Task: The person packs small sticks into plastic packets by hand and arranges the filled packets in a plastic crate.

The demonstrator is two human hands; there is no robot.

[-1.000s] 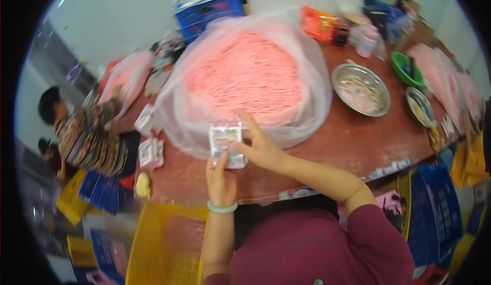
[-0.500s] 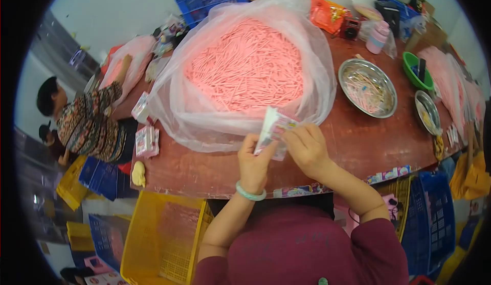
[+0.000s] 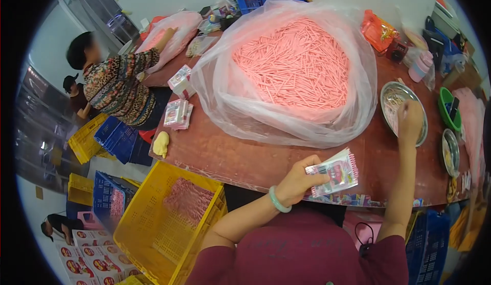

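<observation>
My left hand (image 3: 303,181), with a pale green bangle on its wrist, grips a printed plastic packet (image 3: 335,173) in front of me, the thumb lying across its face. The packet is white with pink print and a pink striped edge; I cannot tell whether it is one or a few stacked. Over the metal bowl (image 3: 383,107) at the right is my right hand (image 3: 410,121), its fingers curled together. Whatever is between those fingers is too small to make out. The bowl holds thin pink and pale sticks. A big clear bag (image 3: 215,114) full of pink sticks (image 3: 302,62) fills the table's middle.
Stacked packets (image 3: 177,114) and a yellow lump (image 3: 160,144) lie on the left of the table. A yellow crate (image 3: 146,229) stands below on my left. A green basin (image 3: 450,109), smaller metal bowl (image 3: 451,152) and pink bottle (image 3: 421,66) are at right. A co-worker (image 3: 115,88) works at left.
My right hand has left the packet and moved right to the metal bowl. My left hand keeps the packet, now turned flatter. The view has shifted left.
</observation>
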